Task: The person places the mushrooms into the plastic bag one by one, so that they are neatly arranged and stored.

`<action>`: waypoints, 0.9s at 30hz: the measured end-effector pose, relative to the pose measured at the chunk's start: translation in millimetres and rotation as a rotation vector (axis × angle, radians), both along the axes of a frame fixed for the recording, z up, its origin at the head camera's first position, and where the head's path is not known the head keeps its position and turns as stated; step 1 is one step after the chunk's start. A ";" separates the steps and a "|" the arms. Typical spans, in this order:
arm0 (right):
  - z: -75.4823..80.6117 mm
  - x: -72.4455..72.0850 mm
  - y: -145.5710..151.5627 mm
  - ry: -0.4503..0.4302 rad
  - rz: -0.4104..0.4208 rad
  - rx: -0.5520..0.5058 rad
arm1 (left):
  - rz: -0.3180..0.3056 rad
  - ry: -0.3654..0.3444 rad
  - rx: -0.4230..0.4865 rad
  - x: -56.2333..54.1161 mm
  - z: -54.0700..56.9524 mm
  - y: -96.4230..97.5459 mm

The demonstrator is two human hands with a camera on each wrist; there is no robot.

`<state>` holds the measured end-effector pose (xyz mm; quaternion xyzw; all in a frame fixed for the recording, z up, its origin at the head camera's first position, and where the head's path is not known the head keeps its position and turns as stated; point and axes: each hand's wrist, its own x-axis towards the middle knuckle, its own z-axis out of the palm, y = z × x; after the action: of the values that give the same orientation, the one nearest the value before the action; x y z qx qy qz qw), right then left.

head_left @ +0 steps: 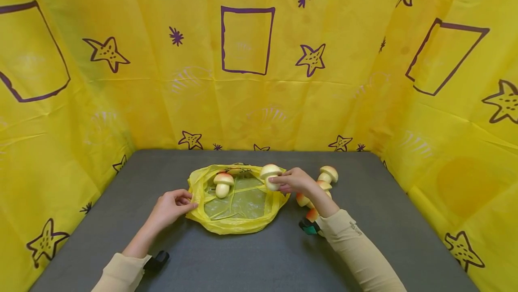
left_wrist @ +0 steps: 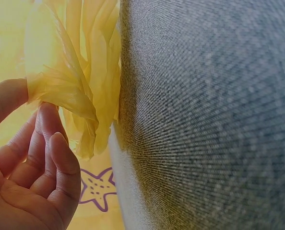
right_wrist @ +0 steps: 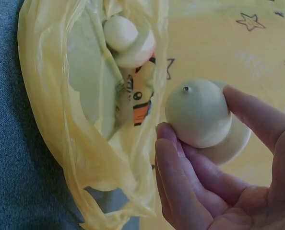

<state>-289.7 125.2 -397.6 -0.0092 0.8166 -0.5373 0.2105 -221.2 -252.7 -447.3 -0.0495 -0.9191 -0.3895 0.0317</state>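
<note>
A yellow plastic bag (head_left: 238,227) lies on the table with its mouth spread wide. Inside it, toward the left, is one toy mushroom (head_left: 222,185) with a reddish cap. My left hand (head_left: 171,206) pinches the bag's left rim between thumb and finger, as the left wrist view shows at the thin film (left_wrist: 65,81). My right hand (head_left: 297,180) grips a second toy mushroom (head_left: 270,174) by its stem, over the right side of the opening. In the right wrist view the stem end of this mushroom (right_wrist: 197,112) faces the camera.
Several more toy mushrooms (head_left: 328,174) sit in a cluster right of the bag, partly hidden behind my right hand and wrist. The grey table (head_left: 226,265) is bounded by yellow cloth walls (head_left: 247,103) with drawn stars. Dark straps (head_left: 157,261) circle both wrists.
</note>
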 end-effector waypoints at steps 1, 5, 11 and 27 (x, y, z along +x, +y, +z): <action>-0.7 -1.1 -1.3 -0.006 -0.001 0.001 | 0.000 0.000 0.000 0.0 0.1 0.0; -2.2 -4.3 -6.6 -0.013 0.002 0.016 | 0.001 -0.003 0.000 0.1 1.1 0.1; -4.0 -6.6 -13.5 -0.013 0.005 0.028 | 0.004 -0.007 0.005 0.1 1.6 0.1; -11.1 -14.1 -37.6 -0.044 -0.026 0.014 | -0.020 -0.003 0.010 -2.8 0.3 -1.6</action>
<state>-303.8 87.6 -408.6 0.0144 0.8155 -0.5345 0.2214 -224.0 -254.3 -447.0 -0.0579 -0.9167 -0.3945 0.0268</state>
